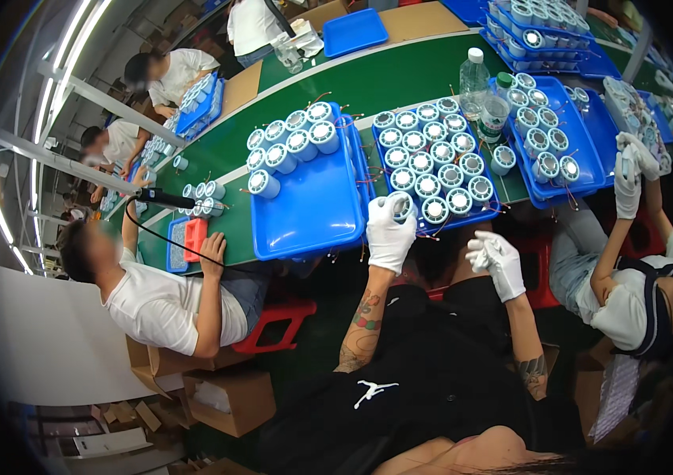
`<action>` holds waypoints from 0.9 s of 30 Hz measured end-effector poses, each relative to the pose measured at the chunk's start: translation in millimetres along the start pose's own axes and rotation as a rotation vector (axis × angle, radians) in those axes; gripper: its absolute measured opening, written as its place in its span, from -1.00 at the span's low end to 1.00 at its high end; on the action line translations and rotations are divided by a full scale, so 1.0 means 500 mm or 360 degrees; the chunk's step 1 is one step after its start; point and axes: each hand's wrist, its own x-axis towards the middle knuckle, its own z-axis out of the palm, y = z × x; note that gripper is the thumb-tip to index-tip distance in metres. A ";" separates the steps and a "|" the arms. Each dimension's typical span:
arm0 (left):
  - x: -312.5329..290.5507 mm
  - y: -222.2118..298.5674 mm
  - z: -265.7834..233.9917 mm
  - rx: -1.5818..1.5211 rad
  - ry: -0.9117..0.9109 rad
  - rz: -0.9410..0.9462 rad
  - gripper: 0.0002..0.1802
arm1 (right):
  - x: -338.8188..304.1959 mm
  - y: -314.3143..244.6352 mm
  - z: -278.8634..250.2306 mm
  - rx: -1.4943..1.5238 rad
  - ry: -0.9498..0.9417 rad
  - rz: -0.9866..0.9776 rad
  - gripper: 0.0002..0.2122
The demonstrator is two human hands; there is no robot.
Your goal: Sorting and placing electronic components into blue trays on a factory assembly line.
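My left hand (389, 237), in a white glove, is closed around a light-blue cylindrical unit (402, 207) with a round, slotted top. It is at the near left corner of a blue tray (475, 216) packed with rows of similar units with thin wires. My right hand (498, 262), also gloved, hovers in front of the tray's near right side. Its fingers are curled together, and whatever they may hold cannot be made out. Left of the packed tray is another blue tray (308, 212), with several light-blue units (299, 144) at its far end.
To the right stands a blue tray (586, 158) of units, beside clear plastic bottles (474, 79). A gloved co-worker (637, 277) sits at right; another co-worker (170, 297) sits at left near a red holder (196, 237). Stacked trays (538, 55) stand at the far right.
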 end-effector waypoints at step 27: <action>-0.094 0.132 -0.028 -0.2786 -0.0247 -0.0868 -0.40 | -0.028 -0.097 0.277 -0.2001 -0.0143 -0.1609 -0.65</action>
